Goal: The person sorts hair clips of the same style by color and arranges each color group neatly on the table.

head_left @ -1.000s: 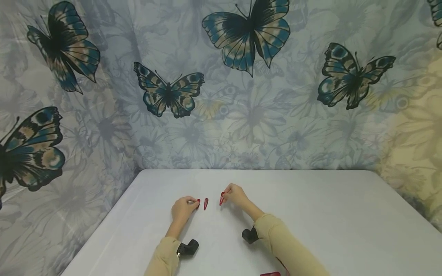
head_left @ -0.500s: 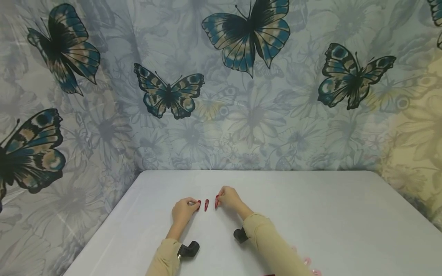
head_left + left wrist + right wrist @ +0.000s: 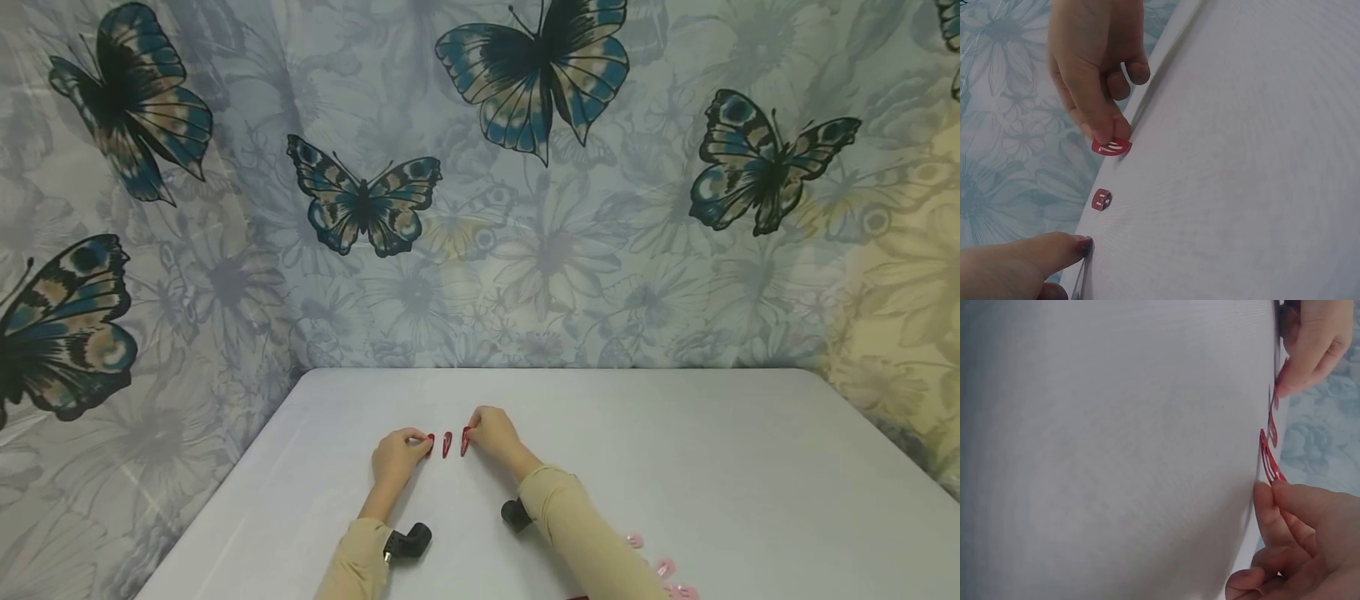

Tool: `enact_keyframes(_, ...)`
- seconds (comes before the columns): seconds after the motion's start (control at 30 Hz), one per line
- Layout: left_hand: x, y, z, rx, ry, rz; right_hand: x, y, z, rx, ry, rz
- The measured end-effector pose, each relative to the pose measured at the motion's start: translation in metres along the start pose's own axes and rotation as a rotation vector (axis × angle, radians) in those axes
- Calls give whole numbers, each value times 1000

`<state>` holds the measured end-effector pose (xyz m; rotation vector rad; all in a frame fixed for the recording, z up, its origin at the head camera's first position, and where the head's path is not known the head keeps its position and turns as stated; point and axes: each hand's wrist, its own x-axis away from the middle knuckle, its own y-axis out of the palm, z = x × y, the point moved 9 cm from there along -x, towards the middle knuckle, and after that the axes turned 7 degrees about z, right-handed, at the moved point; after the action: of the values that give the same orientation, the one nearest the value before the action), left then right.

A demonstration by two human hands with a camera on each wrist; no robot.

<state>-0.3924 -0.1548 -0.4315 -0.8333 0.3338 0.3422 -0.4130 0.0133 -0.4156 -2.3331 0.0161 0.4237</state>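
the right hand (image 3: 497,432) pinches a red clip (image 3: 464,445), now nearer the middle clip (image 3: 447,445); the left hand (image 3: 397,458) pinches the left clip (image 3: 431,440), making a closer row of three.

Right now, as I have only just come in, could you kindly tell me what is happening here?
Over a white, smooth table, a person's right hand pinches a slender, slotted red hair clip, and the left hand pinches a second slender red hair clip. A third red hair clip lies on the table between them, so the three make a short row. Whether the right hand's clip touches the table is hard to tell. Small pink pieces lie beside the beige right sleeve.
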Motion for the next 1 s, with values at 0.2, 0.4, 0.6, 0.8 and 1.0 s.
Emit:
enact_keyframes(0.2,-1,-1,0,-2,5,6,0,-1,2,22,7,14)
enact_keyframes(0.4,-2,0,0,-16,8,8,-1,-1,4,33,27,17)
enact_keyframes(0.6,-3,-1,0,-15,0,15,-2,0,5,60,64,8)
enact_keyframes(0.8,-2,-2,0,-21,-1,12,-3,2,7,44,77,1)
enact_keyframes(1.0,0,-1,-1,-10,-6,9,-3,3,8,30,65,-3)
